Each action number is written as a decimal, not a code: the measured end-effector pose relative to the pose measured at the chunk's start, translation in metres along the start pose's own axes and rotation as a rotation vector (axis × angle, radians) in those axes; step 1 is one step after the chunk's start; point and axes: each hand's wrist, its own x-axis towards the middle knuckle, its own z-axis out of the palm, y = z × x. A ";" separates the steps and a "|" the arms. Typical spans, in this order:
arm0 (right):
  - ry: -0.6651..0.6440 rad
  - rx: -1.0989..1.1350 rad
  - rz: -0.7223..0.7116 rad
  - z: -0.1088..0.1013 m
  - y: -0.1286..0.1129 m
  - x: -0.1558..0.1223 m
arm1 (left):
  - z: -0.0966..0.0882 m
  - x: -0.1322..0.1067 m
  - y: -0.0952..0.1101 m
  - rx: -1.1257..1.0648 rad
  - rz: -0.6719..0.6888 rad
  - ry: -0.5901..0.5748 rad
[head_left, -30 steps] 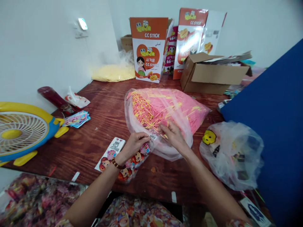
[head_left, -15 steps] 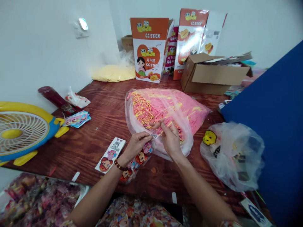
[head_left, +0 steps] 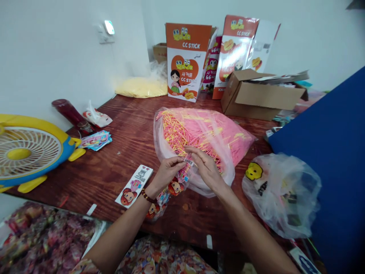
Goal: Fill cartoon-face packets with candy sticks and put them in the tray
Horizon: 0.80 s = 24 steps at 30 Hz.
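Stick bag [head_left: 222, 139] glossy plastic; table [head_left: 131, 127] wood-grained; carton [head_left: 265, 99] matt cardboard

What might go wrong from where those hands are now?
The left hand pinches the printed plastic pouch near its barcode end, so it might slip or crease.
The right hand is over the open bag; brushing its loose rim might spill some pink-and-yellow sticks.
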 end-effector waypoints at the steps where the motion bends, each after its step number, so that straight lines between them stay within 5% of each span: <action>1: -0.050 -0.044 -0.007 -0.002 0.000 -0.001 | 0.000 0.001 0.000 -0.011 0.002 0.005; 4: -0.135 -0.008 -0.005 -0.011 0.003 -0.003 | -0.002 0.002 -0.002 -0.024 0.015 0.019; 9: 0.016 -0.098 0.057 -0.022 0.006 -0.003 | -0.008 0.000 0.001 0.011 0.061 0.035; 12: -0.002 -0.125 0.006 -0.023 0.000 0.000 | -0.008 -0.002 0.008 0.088 0.142 0.073; 18: 0.005 0.016 0.001 -0.020 -0.006 0.012 | -0.006 -0.004 0.018 0.178 0.292 0.140; 24: 0.079 -0.041 -0.048 0.001 -0.012 0.017 | -0.022 -0.009 0.026 0.202 0.274 0.199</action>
